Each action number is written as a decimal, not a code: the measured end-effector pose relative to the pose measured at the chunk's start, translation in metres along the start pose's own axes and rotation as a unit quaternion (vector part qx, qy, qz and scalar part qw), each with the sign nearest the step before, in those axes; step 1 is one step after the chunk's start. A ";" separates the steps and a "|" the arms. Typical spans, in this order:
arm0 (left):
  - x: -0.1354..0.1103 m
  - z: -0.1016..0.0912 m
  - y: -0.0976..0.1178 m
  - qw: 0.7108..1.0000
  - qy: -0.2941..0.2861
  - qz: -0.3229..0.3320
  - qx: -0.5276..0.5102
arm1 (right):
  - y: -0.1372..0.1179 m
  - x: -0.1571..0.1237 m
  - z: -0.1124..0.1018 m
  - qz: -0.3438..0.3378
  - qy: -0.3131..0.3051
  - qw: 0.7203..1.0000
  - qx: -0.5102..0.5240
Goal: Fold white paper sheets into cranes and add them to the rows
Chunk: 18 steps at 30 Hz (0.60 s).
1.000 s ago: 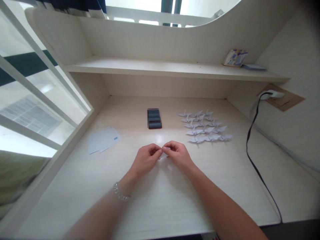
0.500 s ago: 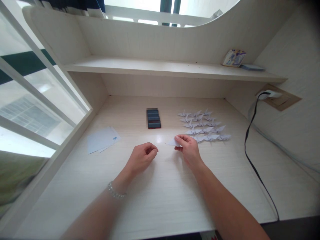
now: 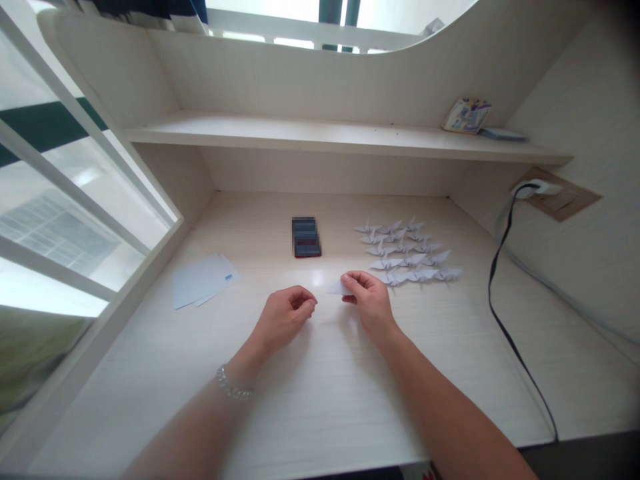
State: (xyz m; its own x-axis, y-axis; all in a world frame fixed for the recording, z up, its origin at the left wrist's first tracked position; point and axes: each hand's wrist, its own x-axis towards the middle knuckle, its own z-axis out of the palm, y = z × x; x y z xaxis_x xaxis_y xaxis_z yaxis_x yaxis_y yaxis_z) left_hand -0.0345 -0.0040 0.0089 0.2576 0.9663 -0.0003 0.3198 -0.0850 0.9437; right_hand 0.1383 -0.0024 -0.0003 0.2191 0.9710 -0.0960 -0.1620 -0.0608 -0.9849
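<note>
My right hand [image 3: 367,300] pinches a small folded piece of white paper [image 3: 339,287] just above the desk [image 3: 320,400], its tip pointing left. My left hand [image 3: 286,313] rests on the desk a little to the left, fingers curled in with nothing visible in them; a beaded bracelet [image 3: 231,387] sits on that wrist. Behind my right hand, several white paper cranes [image 3: 407,250] lie in rows on the desk. A few flat white sheets [image 3: 203,280] lie to the far left.
A dark phone [image 3: 306,237] lies flat at the desk's middle back. A black cable [image 3: 505,320] runs from a wall socket [image 3: 543,189] down the right side. A shelf [image 3: 345,137] above holds a small packet [image 3: 467,115]. A window frame bounds the left.
The hands were together on the paper. The left let go and stayed curled on the desk; the right carried the paper right toward the cranes, then drifted slightly back left.
</note>
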 end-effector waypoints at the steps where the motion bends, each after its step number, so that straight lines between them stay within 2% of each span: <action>1: 0.000 0.001 0.000 1.000 0.006 0.000 -0.008 | 0.000 0.001 0.000 0.000 0.008 1.000 0.003; 5: 0.001 0.006 0.000 0.997 0.019 0.005 -0.069 | 0.004 -0.003 0.006 -0.006 -0.033 0.999 0.000; 9: 0.001 0.005 0.000 0.999 0.030 0.024 -0.033 | 0.005 -0.008 0.009 -0.039 -0.097 0.992 -0.066; 14: -0.002 -0.001 0.003 0.996 0.024 0.065 0.056 | -0.006 -0.012 0.003 -0.126 -0.170 0.946 -0.244; 18: -0.002 -0.001 0.005 0.992 -0.006 0.079 0.093 | -0.013 -0.012 -0.003 -0.145 -0.210 0.911 -0.322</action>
State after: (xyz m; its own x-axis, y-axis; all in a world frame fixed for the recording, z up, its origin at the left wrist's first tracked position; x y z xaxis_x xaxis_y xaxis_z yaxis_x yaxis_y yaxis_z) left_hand -0.0347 -0.0062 0.0142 0.3284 0.9343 0.1384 0.4370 -0.2802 0.8547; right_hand 0.1403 -0.0140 0.0129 -0.2478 0.9623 0.1122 0.4728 0.2212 -0.8530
